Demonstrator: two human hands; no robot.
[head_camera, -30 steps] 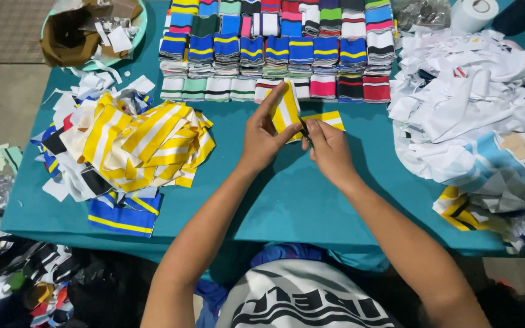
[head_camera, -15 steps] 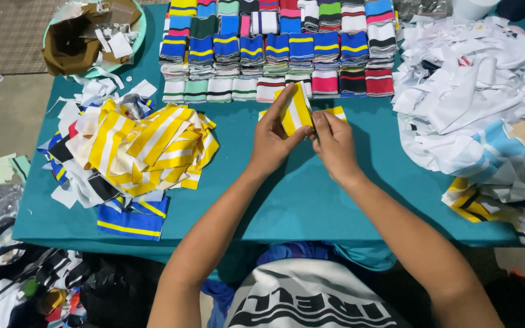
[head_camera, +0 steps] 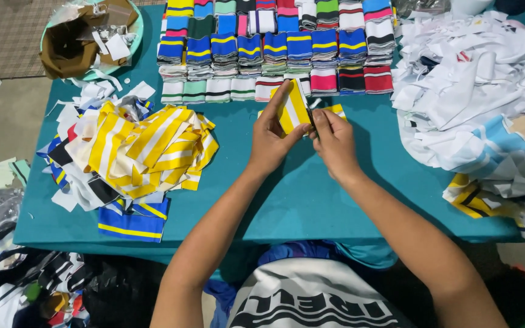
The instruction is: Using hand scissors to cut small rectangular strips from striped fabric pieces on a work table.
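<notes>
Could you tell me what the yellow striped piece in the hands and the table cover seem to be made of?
Yellow striped piece: apparently soft knit fabric, matte; it bends where the left hand and right hand pinch it. Table cover: probably teal cloth, smooth and dull, though that is uncertain.

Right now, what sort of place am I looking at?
Probably a garment workshop's sorting table: rows of folded striped knit bands, a heap of yellow-and-white pieces and a pile of white cloth on a teal table.

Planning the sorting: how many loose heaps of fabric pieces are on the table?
2. A yellow-striped heap lies at the table's left; a mostly white heap at its right, partly out of frame.
</notes>
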